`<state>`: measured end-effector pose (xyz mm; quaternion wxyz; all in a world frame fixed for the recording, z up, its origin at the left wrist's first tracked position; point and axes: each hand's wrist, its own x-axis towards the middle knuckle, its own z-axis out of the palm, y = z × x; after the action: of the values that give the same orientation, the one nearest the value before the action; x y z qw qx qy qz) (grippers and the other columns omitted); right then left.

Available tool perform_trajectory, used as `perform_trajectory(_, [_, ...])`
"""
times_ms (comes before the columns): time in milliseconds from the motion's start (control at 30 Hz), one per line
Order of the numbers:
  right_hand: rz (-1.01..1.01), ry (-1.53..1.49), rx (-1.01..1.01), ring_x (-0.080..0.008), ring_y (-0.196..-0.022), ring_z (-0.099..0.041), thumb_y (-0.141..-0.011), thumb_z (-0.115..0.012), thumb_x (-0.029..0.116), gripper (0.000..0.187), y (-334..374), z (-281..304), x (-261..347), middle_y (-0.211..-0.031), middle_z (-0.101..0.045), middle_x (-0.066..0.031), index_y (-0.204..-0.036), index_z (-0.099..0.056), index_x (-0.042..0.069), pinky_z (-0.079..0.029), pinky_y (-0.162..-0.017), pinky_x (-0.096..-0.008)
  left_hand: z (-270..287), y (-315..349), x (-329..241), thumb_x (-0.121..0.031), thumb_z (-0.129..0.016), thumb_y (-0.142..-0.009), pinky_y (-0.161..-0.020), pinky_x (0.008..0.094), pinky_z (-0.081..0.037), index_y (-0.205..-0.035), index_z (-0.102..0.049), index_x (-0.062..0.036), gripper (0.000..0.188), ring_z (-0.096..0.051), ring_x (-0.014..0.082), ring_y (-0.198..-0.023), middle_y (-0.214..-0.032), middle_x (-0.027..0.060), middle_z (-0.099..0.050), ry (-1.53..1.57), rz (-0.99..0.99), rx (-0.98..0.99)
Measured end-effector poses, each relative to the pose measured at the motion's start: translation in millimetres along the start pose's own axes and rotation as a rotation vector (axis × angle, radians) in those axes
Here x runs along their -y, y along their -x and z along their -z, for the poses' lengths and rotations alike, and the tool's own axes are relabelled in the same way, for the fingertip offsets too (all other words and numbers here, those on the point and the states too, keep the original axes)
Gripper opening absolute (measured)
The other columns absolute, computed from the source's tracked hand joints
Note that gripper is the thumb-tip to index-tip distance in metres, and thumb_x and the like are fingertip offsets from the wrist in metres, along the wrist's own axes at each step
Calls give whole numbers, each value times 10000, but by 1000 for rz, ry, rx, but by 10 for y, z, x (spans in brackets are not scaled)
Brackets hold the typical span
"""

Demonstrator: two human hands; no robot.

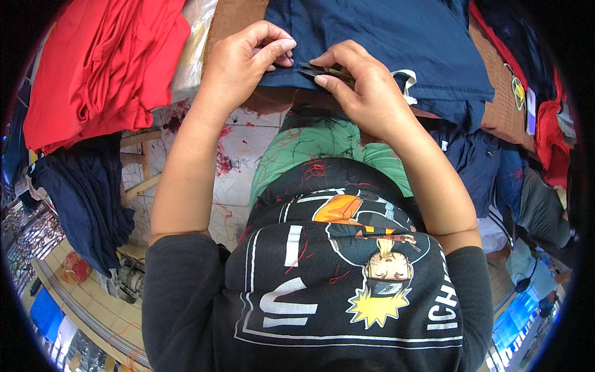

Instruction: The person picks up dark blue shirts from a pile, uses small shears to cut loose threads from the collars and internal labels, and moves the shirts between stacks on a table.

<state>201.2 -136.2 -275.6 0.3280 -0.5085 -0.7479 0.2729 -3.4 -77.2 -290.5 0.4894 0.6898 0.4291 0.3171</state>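
Observation:
A navy blue garment [396,37] is spread over the work surface in front of me, its hem toward my lap. At the hem's left part my left hand [242,62] is closed, thumb against forefinger in a pinch; what is between the fingertips is too small to make out. My right hand [365,84] grips a small pair of thread snips [308,67] between thumb and fingers. The blades point left along the hem, close to my left fingertips. A white loop of tape [407,84] lies on the garment beside my right wrist.
Red garments [105,74] are heaped on the left, above hanging navy cloth [90,192]. A brown textured surface [502,93] shows at the right, with more dark clothes [471,155] below it. Thread scraps [226,158] litter the white tiled floor [211,192].

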Motion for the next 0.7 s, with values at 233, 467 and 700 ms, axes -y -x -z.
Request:
perform_trajectory(233, [19,59,26,-351,-911,-611,-814,-663,123,163,-59,-64,64,-968,-609,-144,-957,-629,53,-486,-776,-424,24,20,-30,-201,-589,-948,-679,210,-472,-941,-642,-36,174,-640,84,-780,-822,24,-674,-49,-67,39])
perform_trajectory(467, [122,86,-66,-352,-830,-619,-804,-669,97,182,-82,196,37,-922,-611,-163,-966,-623,27,-488,-723,-395,654,392,-738,-241,-527,-972,-608,264,-490,-878,-701,22,329,-633,121,-653,-728,76,-687,-388,253,492])
perform_trajectory(700, [35,76,-109,-318,-854,-639,-805,-715,148,252,-1,389,56,-916,-630,-166,-994,-623,8,-493,-754,-359,256,453,-404,-144,-723,-744,-973,387,-411,-1166,-599,-52,450,-551,288,-1133,-1163,128,-610,-822,-317,71])
